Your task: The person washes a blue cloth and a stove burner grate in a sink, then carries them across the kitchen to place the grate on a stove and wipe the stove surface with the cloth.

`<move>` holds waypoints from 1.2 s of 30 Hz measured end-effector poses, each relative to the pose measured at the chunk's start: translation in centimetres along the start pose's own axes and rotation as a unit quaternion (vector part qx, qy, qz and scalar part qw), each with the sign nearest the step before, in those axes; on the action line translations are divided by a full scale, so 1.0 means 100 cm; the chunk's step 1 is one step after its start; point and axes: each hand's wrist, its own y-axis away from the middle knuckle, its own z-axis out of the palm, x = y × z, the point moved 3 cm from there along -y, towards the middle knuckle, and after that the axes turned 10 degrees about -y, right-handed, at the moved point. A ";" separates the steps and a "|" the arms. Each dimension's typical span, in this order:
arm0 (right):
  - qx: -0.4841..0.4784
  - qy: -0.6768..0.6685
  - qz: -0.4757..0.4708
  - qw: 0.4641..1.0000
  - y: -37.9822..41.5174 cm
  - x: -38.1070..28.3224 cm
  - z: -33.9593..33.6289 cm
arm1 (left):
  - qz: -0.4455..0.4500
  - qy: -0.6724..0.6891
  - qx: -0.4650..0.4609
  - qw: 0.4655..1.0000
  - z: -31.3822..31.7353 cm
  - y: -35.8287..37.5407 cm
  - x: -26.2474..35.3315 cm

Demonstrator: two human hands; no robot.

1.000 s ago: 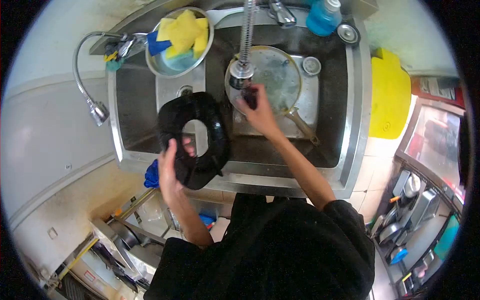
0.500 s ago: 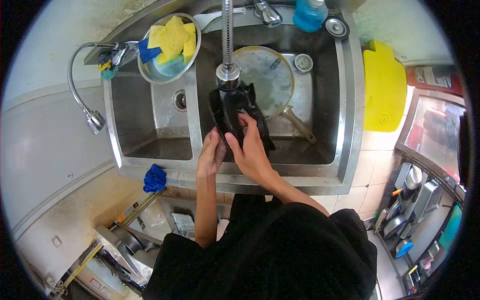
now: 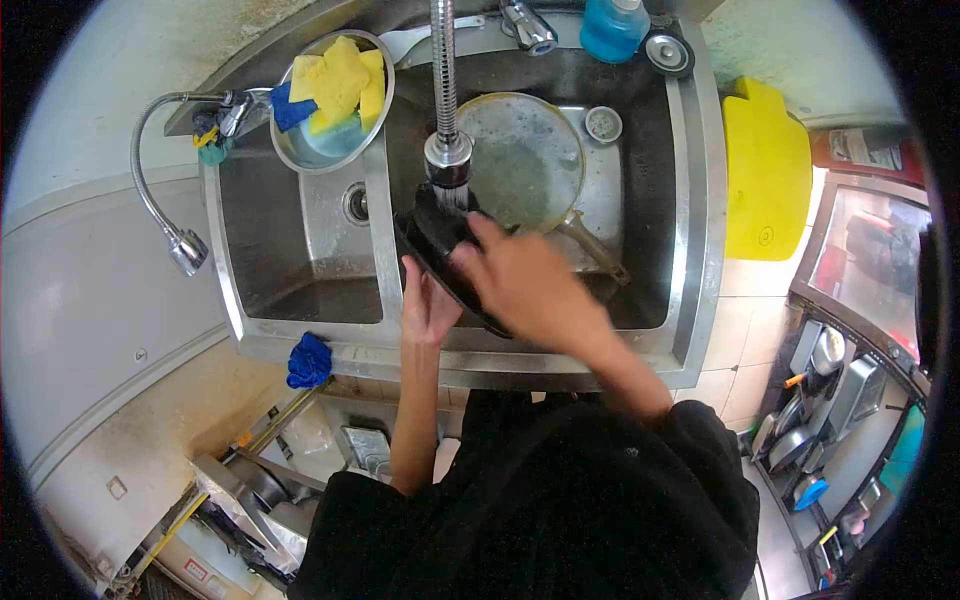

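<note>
A wet, black, tray-like thing (image 3: 436,228) is tilted under the running tap (image 3: 448,150) in the right basin; its exact kind is unclear. My left hand (image 3: 430,308) grips it from the lower left, fingers against its underside. Across its upper face lies my right hand (image 3: 535,290), smeared by motion, with fingertips at the surface under the water stream. Just beyond, a large round pan (image 3: 525,165) with a long handle (image 3: 592,248) rests in the basin, cloudy water in it.
A metal bowl (image 3: 328,162) with yellow sponges (image 3: 340,80) straddles the left basin. Blue liquid in a bottle (image 3: 614,32) stands at the back ledge beside a drain strainer (image 3: 668,53). A small round cup (image 3: 603,125) sits near the pan. A blue cloth (image 3: 309,361) hangs on the front edge.
The black thing has turned and tilted, its broad face now toward the tap, where water shows. My right hand has moved right and over its face, now blurred; my left stays below it.
</note>
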 end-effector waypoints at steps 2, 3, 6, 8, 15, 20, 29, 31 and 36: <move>0.219 -0.013 -0.141 0.965 -0.023 0.018 -0.035 | -0.017 0.012 0.003 1.000 0.004 0.002 -0.001; 0.318 -0.038 -0.149 0.935 -0.043 0.030 -0.052 | -0.006 0.008 -0.012 1.000 0.002 0.006 0.001; 0.570 0.083 -0.264 0.774 -0.128 0.069 -0.092 | 0.003 0.002 0.002 1.000 0.007 0.023 0.012; 0.301 -0.401 -0.123 0.856 -0.170 0.072 -0.100 | 0.036 -0.072 0.016 0.997 0.013 0.039 0.026; 0.244 -0.557 -0.091 0.789 -0.227 0.086 -0.090 | 0.080 -0.051 0.009 0.995 0.032 0.088 0.073; 0.489 -0.271 -0.112 0.822 -0.220 0.077 -0.093 | 0.109 -0.126 0.090 0.982 0.037 0.114 0.094; 0.061 -0.715 -0.014 0.697 -0.240 0.095 -0.116 | 0.214 -0.033 0.270 0.938 0.017 0.174 0.114; -0.170 -0.810 0.035 0.560 -0.239 0.092 -0.117 | 0.235 -0.021 0.242 0.941 0.015 0.184 0.117; -0.003 -0.695 0.032 0.718 -0.211 0.138 -0.070 | 0.268 -0.031 0.152 0.951 0.004 0.227 0.124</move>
